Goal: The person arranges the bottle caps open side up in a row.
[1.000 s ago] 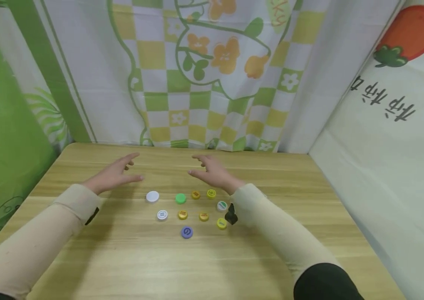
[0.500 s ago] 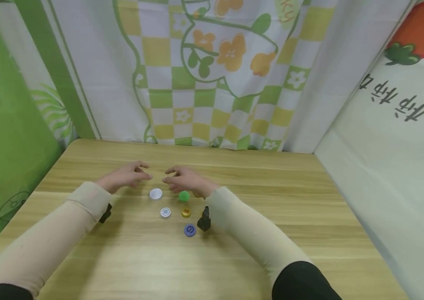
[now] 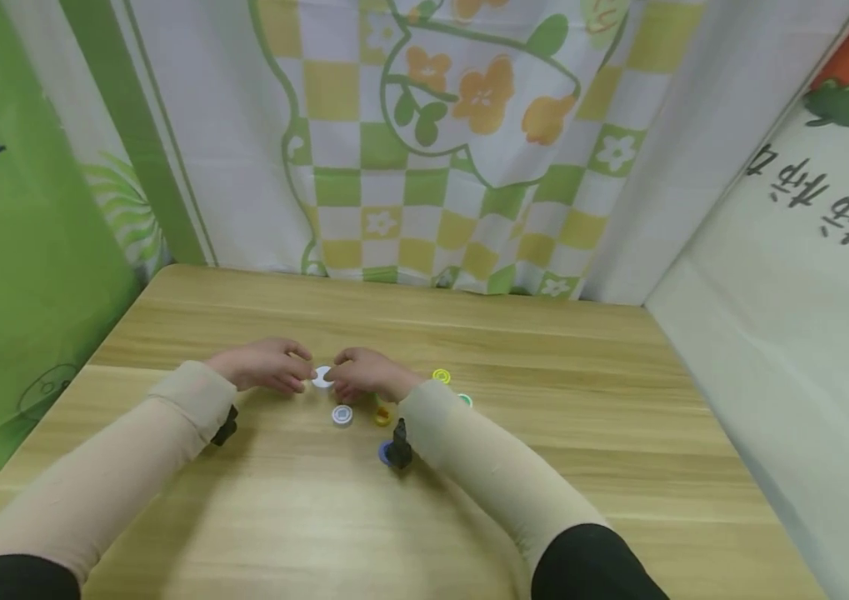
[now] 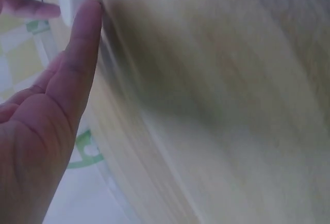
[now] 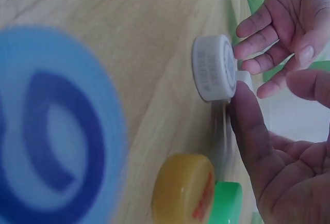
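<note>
Plain white cap (image 3: 322, 380) is flanked by left hand (image 3: 272, 365) and right hand (image 3: 369, 374) — relaxed, nothing visibly gripped — approach seemingly done, pinch needed.

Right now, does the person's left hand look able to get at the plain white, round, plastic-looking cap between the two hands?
Probably yes: the left hand is right beside the white cap, with nothing visible blocking its side, though the right hand crowds the opposite side.
</note>
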### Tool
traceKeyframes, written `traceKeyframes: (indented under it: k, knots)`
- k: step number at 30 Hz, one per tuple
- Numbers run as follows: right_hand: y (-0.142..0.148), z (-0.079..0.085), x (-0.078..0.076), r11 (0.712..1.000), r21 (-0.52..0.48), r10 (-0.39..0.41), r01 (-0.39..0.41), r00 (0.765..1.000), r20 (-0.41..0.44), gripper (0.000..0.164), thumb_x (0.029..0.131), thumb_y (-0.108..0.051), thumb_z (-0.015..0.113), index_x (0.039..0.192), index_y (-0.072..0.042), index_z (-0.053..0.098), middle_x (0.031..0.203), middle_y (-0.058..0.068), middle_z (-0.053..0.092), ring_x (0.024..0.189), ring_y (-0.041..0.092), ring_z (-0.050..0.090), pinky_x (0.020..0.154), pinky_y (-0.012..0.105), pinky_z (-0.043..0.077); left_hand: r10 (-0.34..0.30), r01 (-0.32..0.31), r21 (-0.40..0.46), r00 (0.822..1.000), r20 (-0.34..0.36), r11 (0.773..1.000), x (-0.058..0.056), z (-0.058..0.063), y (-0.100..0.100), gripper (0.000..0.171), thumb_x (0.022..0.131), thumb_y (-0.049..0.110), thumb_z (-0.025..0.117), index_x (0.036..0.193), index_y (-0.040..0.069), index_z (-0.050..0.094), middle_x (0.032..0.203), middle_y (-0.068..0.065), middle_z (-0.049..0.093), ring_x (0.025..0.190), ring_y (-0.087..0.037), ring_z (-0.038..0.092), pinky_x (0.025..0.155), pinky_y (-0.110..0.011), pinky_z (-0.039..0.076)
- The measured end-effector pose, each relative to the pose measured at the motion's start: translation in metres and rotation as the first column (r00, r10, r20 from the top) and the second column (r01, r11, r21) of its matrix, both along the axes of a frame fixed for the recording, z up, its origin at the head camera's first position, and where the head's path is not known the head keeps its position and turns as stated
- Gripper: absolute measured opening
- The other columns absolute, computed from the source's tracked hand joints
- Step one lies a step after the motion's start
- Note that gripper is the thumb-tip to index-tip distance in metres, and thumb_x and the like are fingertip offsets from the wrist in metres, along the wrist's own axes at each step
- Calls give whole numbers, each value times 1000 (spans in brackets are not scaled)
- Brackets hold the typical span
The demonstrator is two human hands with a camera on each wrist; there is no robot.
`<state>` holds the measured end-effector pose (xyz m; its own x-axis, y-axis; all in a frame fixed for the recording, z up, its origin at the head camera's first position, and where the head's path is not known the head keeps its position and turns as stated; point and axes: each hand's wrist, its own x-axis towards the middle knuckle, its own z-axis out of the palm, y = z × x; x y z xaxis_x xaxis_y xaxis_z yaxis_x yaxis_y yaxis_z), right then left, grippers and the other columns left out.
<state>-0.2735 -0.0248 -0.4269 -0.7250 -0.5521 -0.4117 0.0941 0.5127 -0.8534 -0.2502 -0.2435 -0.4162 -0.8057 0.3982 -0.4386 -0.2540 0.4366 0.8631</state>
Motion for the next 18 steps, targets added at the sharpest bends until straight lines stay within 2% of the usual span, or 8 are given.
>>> traceKeyframes:
  k: [4, 8, 11, 15, 18]
  knots:
    - [-7, -4, 0, 999, 8, -38, 38, 999, 5, 49, 101, -10, 63, 142, 11, 48, 94, 15, 69, 85, 26, 71, 74, 29, 62, 13, -13, -4, 1000, 11, 1000, -1, -6, 2, 62, 100, 9, 63, 143, -22, 32, 128, -33, 58, 106, -29, 68, 97, -42, 56]
    - [-10, -8, -3, 1000, 11, -21, 21, 1000, -6, 32, 100, -3, 58, 127, 14, 56, 85, 12, 66, 74, 19, 65, 71, 27, 61, 20, -20, -7, 1000, 15, 1000, -4, -11, 5, 55, 99, 3, 63, 139, -24, 37, 123, -29, 62, 101, -24, 69, 97, -39, 57]
    - [-11, -10, -5, 1000, 17, -11, 11, 1000, -17, 22, 98, -1, 58, 116, 12, 61, 82, 11, 66, 71, 18, 64, 70, 27, 61, 11, -11, -1, 1000, 23, 1000, -6, -14, 8, 51, 97, 0, 62, 137, -25, 41, 116, -23, 66, 98, -20, 69, 96, -36, 57]
    - [-12, -10, -6, 999, 24, -20, 21, 1000, -17, 18, 96, -1, 60, 110, 9, 63, 80, 11, 67, 69, 17, 63, 68, 25, 59, 4, -5, 13, 999, 35, 1000, -7, -16, 9, 43, 95, -2, 61, 131, -22, 49, 109, -16, 69, 92, -15, 67, 92, -30, 57]
    - [-13, -9, -5, 999, 30, -22, 23, 999, -35, 20, 95, -1, 64, 112, 8, 63, 80, 10, 68, 69, 16, 64, 67, 24, 58, 19, -20, 38, 999, 36, 999, -6, -18, 8, 43, 96, -3, 59, 133, -22, 48, 111, -17, 68, 93, -16, 66, 93, -31, 57]
